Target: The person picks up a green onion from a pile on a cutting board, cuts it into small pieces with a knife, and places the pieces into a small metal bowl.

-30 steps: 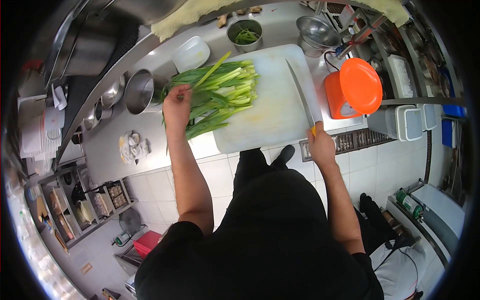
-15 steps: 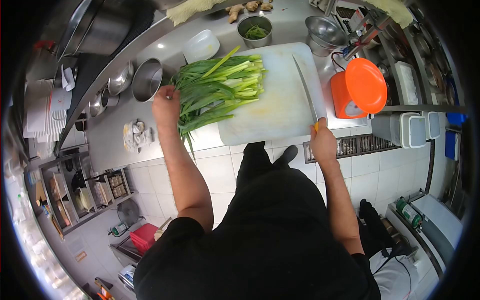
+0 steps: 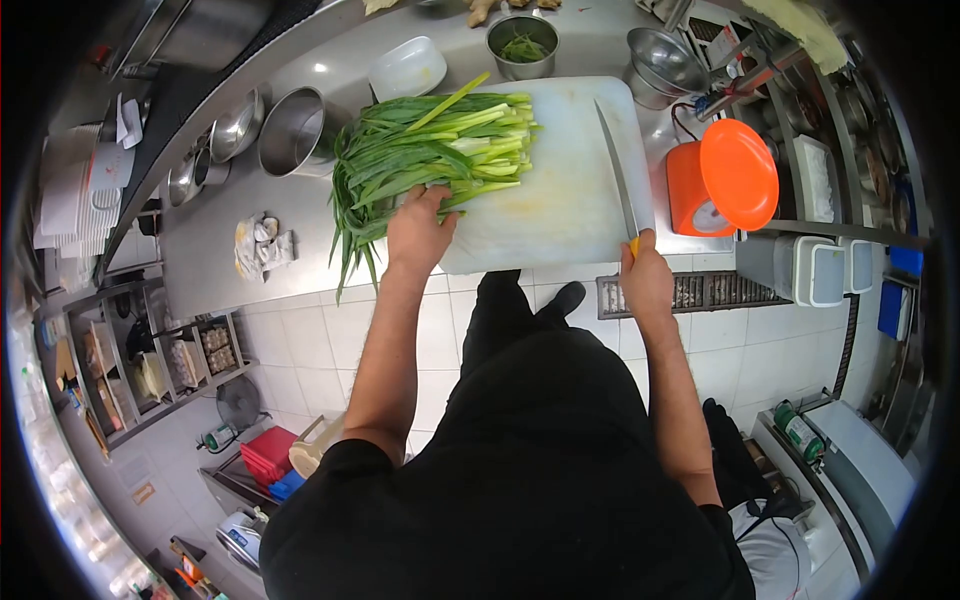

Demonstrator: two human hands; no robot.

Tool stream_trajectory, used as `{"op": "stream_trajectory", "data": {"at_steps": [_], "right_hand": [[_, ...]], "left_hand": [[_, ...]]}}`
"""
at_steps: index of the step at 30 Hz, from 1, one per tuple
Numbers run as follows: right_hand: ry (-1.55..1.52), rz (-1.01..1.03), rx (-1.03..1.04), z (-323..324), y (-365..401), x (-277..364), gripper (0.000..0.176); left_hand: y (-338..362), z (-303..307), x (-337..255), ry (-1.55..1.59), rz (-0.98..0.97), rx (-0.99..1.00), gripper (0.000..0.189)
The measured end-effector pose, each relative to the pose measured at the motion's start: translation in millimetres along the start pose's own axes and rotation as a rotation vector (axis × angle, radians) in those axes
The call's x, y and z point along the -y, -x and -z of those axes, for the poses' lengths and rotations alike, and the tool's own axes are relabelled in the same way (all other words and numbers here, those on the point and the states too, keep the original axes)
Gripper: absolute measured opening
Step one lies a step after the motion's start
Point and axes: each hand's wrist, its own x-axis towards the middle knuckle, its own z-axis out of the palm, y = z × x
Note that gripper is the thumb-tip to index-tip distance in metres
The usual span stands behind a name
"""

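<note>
A pile of long green stalks (image 3: 440, 150) lies across the left part of the white cutting board (image 3: 570, 220), pale ends to the right and leaves hanging past the board's left edge. At the near side of the pile, my left hand (image 3: 420, 230) has its fingers on the lower stalks; whether they grip any is hard to see. My right hand (image 3: 646, 278) is closed round the yellow handle of a long knife (image 3: 616, 168). The knife's blade lies along the right side of the board, pointing away from me, apart from the stalks.
An orange scale (image 3: 690, 190) stands right of the board. Behind are a pot with cut greens (image 3: 523, 47), a white dish (image 3: 407, 67) and metal bowls (image 3: 667, 66). Left are a steel pot (image 3: 294, 132) and a crumpled bag (image 3: 263, 247). Another person's legs (image 3: 738, 455) show at lower right.
My left hand has moved right and nearer to me, from the leaf ends to the lower side of the pile. The lower stalks lie closer to the rest. My right hand still holds the knife.
</note>
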Motion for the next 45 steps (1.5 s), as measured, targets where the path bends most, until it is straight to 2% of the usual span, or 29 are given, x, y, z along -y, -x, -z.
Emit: {"op": "stream_trajectory", "data": {"at_steps": [5, 11, 17, 20, 23, 26, 29, 35, 45], "right_hand": [[-0.001, 0.002, -0.009, -2.5, 0.1, -1.8, 0.032], [0.000, 0.002, -0.016, -2.0, -0.9, -1.6, 0.032], [-0.015, -0.014, -0.001, -1.6, -0.6, -1.2, 0.032], [-0.021, -0.014, 0.000, 0.9, 0.2, 1.1, 0.032], [-0.017, -0.015, -0.001, 0.5, 0.0, 0.4, 0.032], [-0.019, -0.015, 0.000, -1.9, -0.8, -1.0, 0.032], [-0.019, -0.011, -0.003, -6.6, -2.4, -4.2, 0.033], [-0.012, -0.016, -0.010, -1.2, 0.0, -0.6, 0.034], [-0.029, -0.023, 0.009, -2.7, -1.7, -2.3, 0.035]], "left_hand": [[3.7, -19.7, 1.1, 0.007, -0.022, -0.050, 0.031], [6.9, -33.7, 8.0, 0.124, 0.043, 0.081, 0.025], [9.6, -32.2, 10.0, 0.251, 0.015, 0.018, 0.018], [5.9, -28.0, 1.0, 0.244, 0.022, -0.028, 0.022], [2.2, -29.7, -18.9, 0.225, -0.082, -0.164, 0.031], [-5.3, -31.6, -35.2, 0.104, -0.207, -0.215, 0.039], [-8.3, -40.8, -31.4, 0.053, -0.133, -0.084, 0.041], [4.0, -55.4, -25.0, -0.026, -0.094, -0.029, 0.030], [11.0, -56.0, -19.5, -0.005, -0.113, -0.098, 0.026]]}}
